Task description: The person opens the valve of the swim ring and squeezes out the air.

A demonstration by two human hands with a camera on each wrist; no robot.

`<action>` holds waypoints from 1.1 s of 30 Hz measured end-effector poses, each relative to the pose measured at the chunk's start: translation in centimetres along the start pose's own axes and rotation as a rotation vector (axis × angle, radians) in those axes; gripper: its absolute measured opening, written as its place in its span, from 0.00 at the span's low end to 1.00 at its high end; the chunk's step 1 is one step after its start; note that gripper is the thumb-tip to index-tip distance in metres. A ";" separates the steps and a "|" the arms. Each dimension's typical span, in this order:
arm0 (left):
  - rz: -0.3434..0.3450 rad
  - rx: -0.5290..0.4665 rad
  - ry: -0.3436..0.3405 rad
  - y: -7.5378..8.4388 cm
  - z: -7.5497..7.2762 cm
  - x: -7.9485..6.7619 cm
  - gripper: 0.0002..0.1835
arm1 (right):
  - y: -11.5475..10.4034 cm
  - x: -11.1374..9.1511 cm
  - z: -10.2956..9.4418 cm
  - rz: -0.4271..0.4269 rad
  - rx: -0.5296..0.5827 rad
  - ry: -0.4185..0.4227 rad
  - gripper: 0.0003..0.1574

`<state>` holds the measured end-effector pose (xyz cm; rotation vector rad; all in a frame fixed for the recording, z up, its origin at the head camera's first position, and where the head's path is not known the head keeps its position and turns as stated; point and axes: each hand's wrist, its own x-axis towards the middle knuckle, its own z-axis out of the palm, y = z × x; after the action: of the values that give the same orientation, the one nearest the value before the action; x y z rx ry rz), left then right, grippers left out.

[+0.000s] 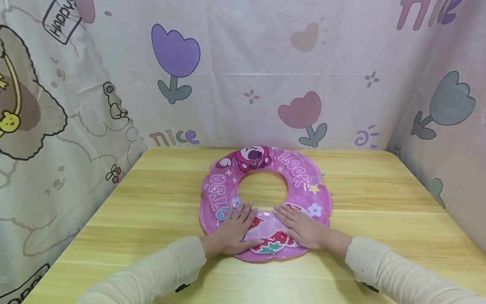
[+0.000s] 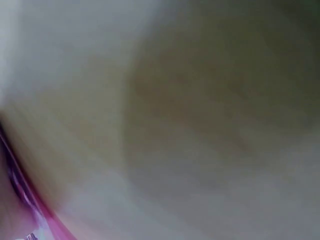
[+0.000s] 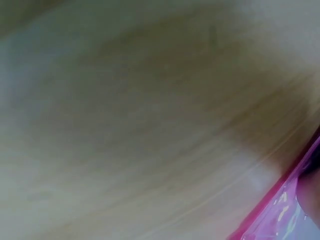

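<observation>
A pink inflatable swim ring (image 1: pixel 315 198) lies flat on the wooden table, printed with a bear, strawberries, flowers and white lettering. On the near left part of the ring rests my left hand (image 1: pixel 234 230), fingers stretched out toward the centre hole and thumb pointing right. My right hand (image 1: pixel 303 228) lies on the near right part, its straight fingers slanting up and left toward the hole. Both palms face down on the vinyl. In the left wrist view only a strip of the ring (image 2: pixel 37 205) shows at the lower left; the right wrist view has its edge (image 3: pixel 275 215) at the lower right.
The ring sits on a light wood-grain table (image 1: pixel 163 190). Behind it hangs a pale cloth backdrop (image 1: pixel 235 50) with printed tulips and words, and it also covers both sides. A small clear valve (image 1: pixel 322 175) sticks out at the ring's right edge.
</observation>
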<state>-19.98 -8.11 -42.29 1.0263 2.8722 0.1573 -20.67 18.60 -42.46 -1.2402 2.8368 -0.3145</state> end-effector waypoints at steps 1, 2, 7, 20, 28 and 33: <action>0.004 0.002 0.008 0.0 0.0 0.0 0.47 | 0.1 -0.1 0.0 -0.010 -0.016 0.008 0.35; 0.009 0.003 0.020 -0.1 0.1 -0.1 0.47 | 0.2 -0.1 0.0 -0.017 -0.037 0.018 0.36; 0.016 0.083 0.086 -0.8 0.3 -0.6 0.51 | 1.0 -1.1 -0.5 0.003 -0.131 0.061 0.43; -0.066 0.097 0.056 -2.2 -0.6 -1.5 0.52 | 2.4 -1.6 -1.3 0.071 -0.092 -0.001 0.48; -0.051 0.063 0.030 -2.4 -0.6 -1.3 0.51 | 2.7 -1.4 -1.1 0.084 -0.047 -0.022 0.47; -0.070 0.019 -0.019 -2.4 -1.0 -1.1 0.50 | 2.8 -1.3 -1.1 0.114 -0.005 -0.055 0.47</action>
<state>-20.78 -10.74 -41.54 0.9231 2.8929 0.1143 -21.98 21.60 -41.98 -1.0649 2.8481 -0.2644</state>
